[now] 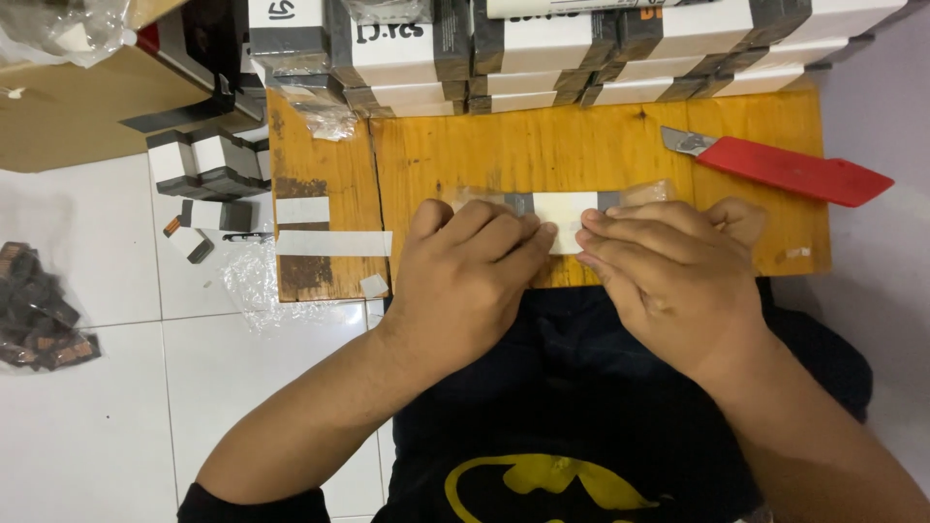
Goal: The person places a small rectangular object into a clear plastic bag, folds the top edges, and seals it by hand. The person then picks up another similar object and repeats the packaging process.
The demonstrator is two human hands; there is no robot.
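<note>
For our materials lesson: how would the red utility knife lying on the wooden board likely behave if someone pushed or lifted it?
The red utility knife looks flat and slim, so it would probably slide across the wooden board rather than roll or tip. Its handle seems rigid plastic, likely stiff and fairly light. The metal tip is exposed, so lifting by the handle seems safer.

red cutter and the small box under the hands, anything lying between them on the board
Nothing: in the head view, only bare wooden board separates the red cutter from the small grey-and-white box in clear wrap, which both hands press.
</note>
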